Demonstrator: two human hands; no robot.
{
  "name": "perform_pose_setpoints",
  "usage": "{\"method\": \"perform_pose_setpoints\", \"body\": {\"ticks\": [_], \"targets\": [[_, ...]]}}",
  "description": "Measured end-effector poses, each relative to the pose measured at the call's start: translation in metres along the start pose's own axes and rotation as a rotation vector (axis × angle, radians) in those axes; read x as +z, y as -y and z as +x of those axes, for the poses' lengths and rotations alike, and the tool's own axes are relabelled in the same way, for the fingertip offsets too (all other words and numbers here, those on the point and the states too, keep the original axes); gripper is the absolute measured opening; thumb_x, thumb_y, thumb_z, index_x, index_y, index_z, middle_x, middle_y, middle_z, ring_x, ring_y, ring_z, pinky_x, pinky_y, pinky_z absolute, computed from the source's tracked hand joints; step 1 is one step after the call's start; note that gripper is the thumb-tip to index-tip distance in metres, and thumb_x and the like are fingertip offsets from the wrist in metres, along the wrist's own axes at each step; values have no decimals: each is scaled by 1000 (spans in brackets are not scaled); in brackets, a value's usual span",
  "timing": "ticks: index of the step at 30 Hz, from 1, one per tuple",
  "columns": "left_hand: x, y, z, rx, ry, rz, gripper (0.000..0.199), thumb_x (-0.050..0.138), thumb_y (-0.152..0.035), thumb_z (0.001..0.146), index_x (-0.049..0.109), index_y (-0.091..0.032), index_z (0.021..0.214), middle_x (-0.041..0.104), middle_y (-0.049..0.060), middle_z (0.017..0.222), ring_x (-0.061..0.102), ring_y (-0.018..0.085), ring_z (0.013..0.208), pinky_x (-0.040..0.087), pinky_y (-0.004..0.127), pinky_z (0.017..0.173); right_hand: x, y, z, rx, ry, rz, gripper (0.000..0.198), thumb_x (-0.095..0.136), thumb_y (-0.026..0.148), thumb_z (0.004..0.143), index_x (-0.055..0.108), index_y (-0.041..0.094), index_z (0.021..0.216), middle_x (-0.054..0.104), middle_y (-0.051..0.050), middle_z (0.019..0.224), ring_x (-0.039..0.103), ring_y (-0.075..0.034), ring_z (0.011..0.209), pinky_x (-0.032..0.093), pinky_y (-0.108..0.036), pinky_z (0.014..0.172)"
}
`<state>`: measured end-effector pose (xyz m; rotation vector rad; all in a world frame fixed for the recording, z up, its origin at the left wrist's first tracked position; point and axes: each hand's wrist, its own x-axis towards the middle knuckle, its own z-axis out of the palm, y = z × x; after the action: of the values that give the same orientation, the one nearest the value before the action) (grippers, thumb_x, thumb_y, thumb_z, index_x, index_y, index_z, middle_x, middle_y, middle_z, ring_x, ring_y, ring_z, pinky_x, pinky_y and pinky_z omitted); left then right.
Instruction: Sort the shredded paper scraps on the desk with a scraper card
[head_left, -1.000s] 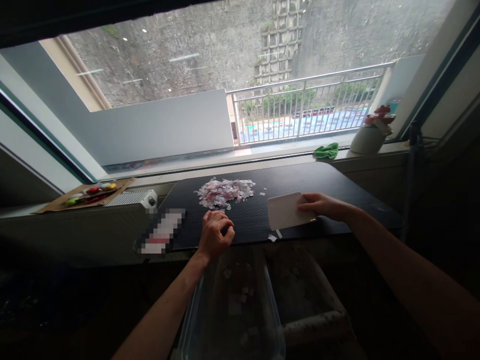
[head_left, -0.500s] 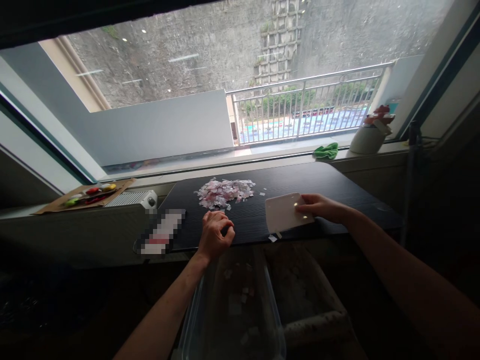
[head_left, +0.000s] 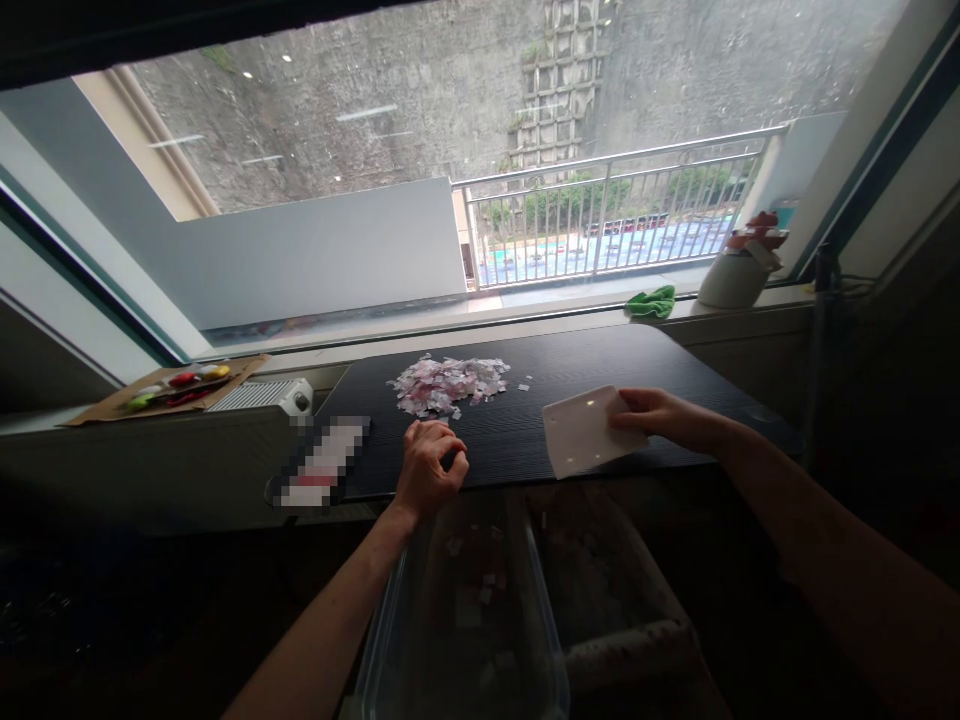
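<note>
My left hand (head_left: 433, 462) rests at the front of the black table (head_left: 510, 450), its fingers curled in. Whatever the fingers may hold is hidden. Just beyond it lies a loose pile of small pale and pinkish paper scraps (head_left: 448, 385), with a few strays to its right. In my right hand (head_left: 656, 418) is a white, flat, squarish plastic scraper (head_left: 581, 432), gripped by its right side and tilted above the table's front edge. A tiny scrap (head_left: 544, 520) shows below that edge, beneath the scraper.
Below the table stand a clear plastic bin (head_left: 555, 640) with several scraps inside and another dim container (head_left: 630, 640). A blurred-out item (head_left: 322, 465) lies at the table's left. The windowsill holds a green cloth (head_left: 651, 302), a pale jug-like container (head_left: 735, 275) and cardboard (head_left: 105, 402).
My right hand has moved slightly right with the scraper, turning it. Scraps at the scraper's lower edge have left the table edge; one shows lower down. My left hand stays put.
</note>
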<state>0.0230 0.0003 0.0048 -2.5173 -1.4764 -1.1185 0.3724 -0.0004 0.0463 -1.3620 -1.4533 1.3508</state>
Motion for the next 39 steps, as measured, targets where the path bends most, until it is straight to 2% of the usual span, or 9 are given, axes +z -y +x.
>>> {"method": "perform_pose_setpoints", "body": {"ticks": [6,9,15,20,25,27,32,37,39], "targets": [[0,1,0,-13,0,-13,15,52,-22,76,66,-22,69,65,4,78,58,25,99,30,52,107,6,-5,34,-153,-504,91,27,71,30,67,65,20,92,73,-6,93,68,-21,82,57,-30,71],[0,0,0,-20,-2,-19,15,52,-22,76,65,-21,69,65,4,78,58,25,99,31,53,106,16,-6,62,-116,-621,29,25,65,26,69,63,18,93,71,-7,94,67,-21,83,56,-30,70],[1,3,0,-51,-16,-28,14,53,-21,75,67,-22,69,67,3,81,59,25,100,33,52,105,34,-8,84,-100,-560,-14,20,66,23,64,63,17,83,71,-5,83,66,-19,77,54,-27,64],[-3,13,11,-177,84,-80,17,54,-21,76,70,-23,74,71,3,85,61,22,96,44,44,94,24,-4,66,-66,-257,-28,20,70,21,61,67,17,80,73,-6,78,66,-18,67,53,-26,57],[-9,20,12,-137,142,49,14,56,-22,74,70,-24,74,69,3,84,60,23,92,39,51,97,1,1,84,-111,-623,-52,25,67,24,63,65,20,88,72,-7,83,66,-22,76,55,-30,61],[-8,22,7,-92,103,81,14,56,-21,74,70,-24,77,67,3,84,59,23,92,35,53,102,0,1,97,-100,-680,-68,26,66,23,63,64,20,88,71,-6,81,66,-23,79,54,-30,63],[-5,25,-3,-89,50,88,17,54,-21,75,69,-23,83,65,4,88,59,23,94,30,56,106,17,-1,96,-64,-555,-72,17,67,19,61,64,18,77,71,-5,75,65,-18,71,53,-26,61],[-4,23,-3,-75,39,91,15,55,-20,75,68,-23,83,64,4,87,59,23,93,29,54,107,26,-1,54,-13,-151,-20,20,74,22,60,70,16,79,74,-6,81,66,-18,69,53,-25,58],[-4,22,-3,-75,40,96,15,55,-20,75,68,-23,83,65,4,86,59,22,93,29,54,107,23,0,45,3,-66,4,26,77,26,60,71,17,83,75,-5,84,67,-18,71,54,-25,59]]}}
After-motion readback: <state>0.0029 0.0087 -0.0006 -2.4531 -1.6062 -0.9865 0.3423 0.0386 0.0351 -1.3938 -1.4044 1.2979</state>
